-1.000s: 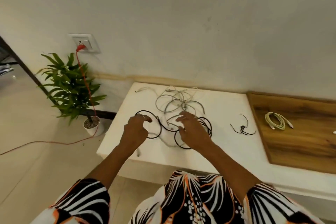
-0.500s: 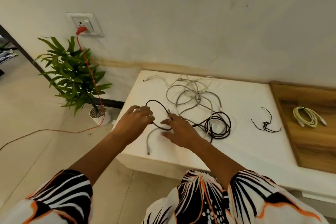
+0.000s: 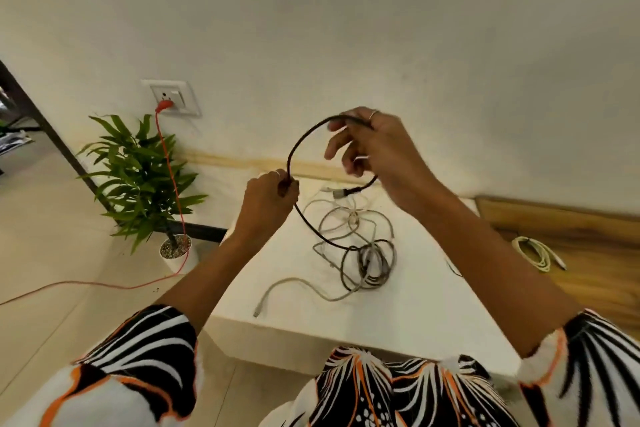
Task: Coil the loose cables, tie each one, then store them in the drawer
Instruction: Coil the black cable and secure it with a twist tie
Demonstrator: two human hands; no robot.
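Observation:
Both hands are raised above the white table (image 3: pixel 408 302). My left hand (image 3: pixel 268 199) grips a black cable (image 3: pixel 300 146) that arcs up to my right hand (image 3: pixel 374 146), which pinches it near its top; the plug end (image 3: pixel 343 191) hangs below that hand. The cable's other end runs down into a tangle of black and grey cables (image 3: pixel 369 262) on the table. A loose grey cable (image 3: pixel 294 284) trails toward the table's front edge. A coiled pale yellow cable (image 3: pixel 535 251) lies on the wooden surface (image 3: pixel 588 253) at the right.
A potted plant (image 3: pixel 138 177) stands on the floor left of the table. An orange cord (image 3: pixel 169 177) runs from the wall socket (image 3: pixel 171 97) down across the floor. A dark frame (image 3: pixel 45 128) leans at far left.
Both hands have lifted from the table with one end of the black cable, forming a loop in the air. The view has tilted up toward the wall.

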